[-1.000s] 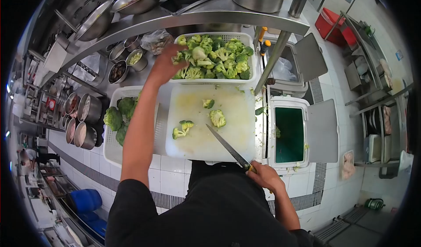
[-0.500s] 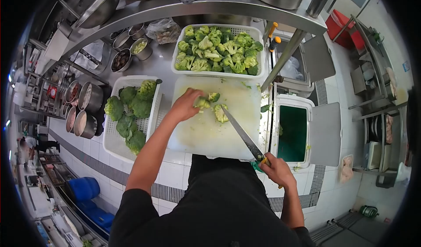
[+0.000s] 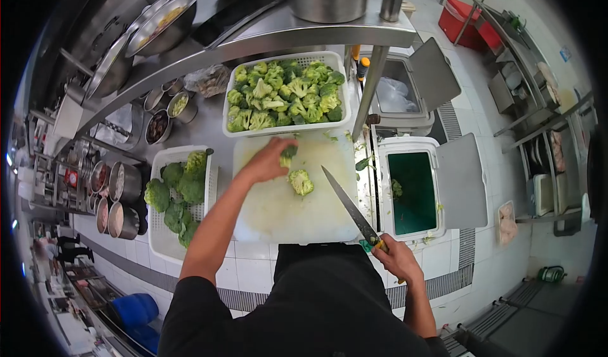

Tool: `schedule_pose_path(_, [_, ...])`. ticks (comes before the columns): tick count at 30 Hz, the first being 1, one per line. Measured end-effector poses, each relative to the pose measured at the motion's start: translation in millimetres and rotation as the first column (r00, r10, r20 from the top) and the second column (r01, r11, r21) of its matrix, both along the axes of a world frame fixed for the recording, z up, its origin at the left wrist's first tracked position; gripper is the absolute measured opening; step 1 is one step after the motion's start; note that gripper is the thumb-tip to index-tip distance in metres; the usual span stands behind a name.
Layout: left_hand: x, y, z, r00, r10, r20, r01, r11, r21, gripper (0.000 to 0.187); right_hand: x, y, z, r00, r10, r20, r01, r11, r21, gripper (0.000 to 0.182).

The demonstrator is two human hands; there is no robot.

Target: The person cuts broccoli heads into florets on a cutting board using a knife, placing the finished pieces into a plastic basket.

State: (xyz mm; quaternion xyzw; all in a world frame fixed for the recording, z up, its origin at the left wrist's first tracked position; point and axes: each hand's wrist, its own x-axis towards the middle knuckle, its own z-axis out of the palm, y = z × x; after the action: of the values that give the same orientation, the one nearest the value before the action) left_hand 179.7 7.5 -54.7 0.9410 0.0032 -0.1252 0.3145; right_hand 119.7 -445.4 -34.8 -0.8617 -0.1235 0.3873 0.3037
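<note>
My left hand (image 3: 271,160) is closed round a small broccoli floret (image 3: 289,154) above the cutting board (image 3: 266,211). Just below and to the right of it, a cut broccoli piece (image 3: 301,183) lies on the board. My right hand (image 3: 399,257) grips the handle of a long knife (image 3: 352,210), its blade pointing up and left over the board's right part. Behind the board stands a white basket (image 3: 286,131) full of cut florets. Uncut broccoli heads (image 3: 191,187) fill a second white basket (image 3: 212,186) at the left.
An open bin with a green inside (image 3: 415,198) stands right of the board, with a grey lidded bin (image 3: 418,122) behind it. A metal post (image 3: 370,91) and shelf edge (image 3: 253,48) rise over the counter. Metal bowls (image 3: 158,126) sit at the back left.
The view has shifted. My left hand has lifted the floret up and away from the piece on the board. The knife tip has moved away from that piece, to its right.
</note>
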Motion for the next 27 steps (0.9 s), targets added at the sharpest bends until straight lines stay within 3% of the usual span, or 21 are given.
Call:
schedule_pose_path(1, [11.8,4.5,13.6,0.984,-0.041,0.171,0.056,0.995,-0.086,0.076,-0.6,-1.0,0.6,1.0,-0.003,0.001,0.004,1.0,-0.007,0.048])
schedule_pose_path(5, [101.1,17.8,90.2,0.959,-0.027,0.28,-0.017,0.988,0.155,0.082,4.7,0.5,6.0,0.999,-0.01,0.05,0.012,0.999,-0.039,0.045])
schedule_pose_path(6, [124.2,21.1,98.9,0.97,0.017,0.241,-0.055,0.987,0.153,0.081,3.5,1.0,10.5,0.998,-0.02,0.055,0.022,0.999,-0.037,0.045])
schedule_pose_path(8, [172.8,38.2,93.6,0.973,-0.048,0.225,-0.025,0.95,0.31,0.082,0.1,0.3,15.7,0.994,-0.088,0.062,0.088,0.996,-0.003,0.042])
schedule_pose_path(9, [192.1,48.8,86.1,0.971,-0.065,0.23,-0.011,0.95,0.312,0.082,-2.1,-1.1,15.6,0.992,-0.105,0.067,0.105,0.994,0.0,0.042])
schedule_pose_path(11, [214.9,53.6,82.7,0.884,-0.233,0.405,0.031,0.894,0.447,0.079,-9.7,-5.0,14.3,0.989,-0.145,0.038,0.146,0.989,-0.025,0.041])
schedule_pose_path(12, [221.3,48.3,88.6,0.88,-0.246,0.406,0.044,0.894,0.446,0.079,-14.3,-7.8,11.6,0.987,-0.159,0.038,0.16,0.987,-0.025,0.041])
schedule_pose_path(14, [228.4,40.5,101.9,0.96,0.039,0.279,-0.189,0.823,0.536,0.063,-24.1,-13.7,2.1,0.976,-0.217,0.005,0.217,0.976,-0.017,0.041])
schedule_pose_path(15, [225.8,38.2,99.3,0.961,0.035,0.274,-0.182,0.825,0.536,0.063,-28.1,-15.8,-2.2,0.974,-0.227,0.004,0.227,0.974,-0.014,0.042])
schedule_pose_path(20, [160.1,36.5,87.6,0.767,0.073,0.638,-0.123,0.992,0.035,0.032,-27.1,-13.5,-10.6,0.974,-0.225,-0.021,0.226,0.974,0.023,0.041])
schedule_pose_path(22, [99.6,9.4,80.2,0.94,0.143,0.309,-0.072,0.971,-0.229,0.039,-18.5,-7.2,-9.6,0.979,-0.201,-0.016,0.201,0.979,0.015,0.041])
schedule_pose_path(24, [56.2,1.4,58.3,0.998,-0.041,-0.039,0.034,0.985,-0.169,0.052,-8.5,-0.9,-10.7,0.989,-0.14,0.037,0.139,0.99,0.024,0.04])
schedule_pose_path(25, [34.7,-0.4,35.8,0.998,-0.021,-0.057,0.01,0.983,-0.183,0.052,-2.2,4.2,-5.8,0.993,-0.102,0.063,0.101,0.995,0.021,0.038])
schedule_pose_path(27, [1.0,-0.4,-14.4,0.968,-0.245,0.056,0.249,0.966,-0.075,0.063,7.7,15.6,0.8,0.996,-0.064,0.066,0.065,0.998,-0.023,0.038])
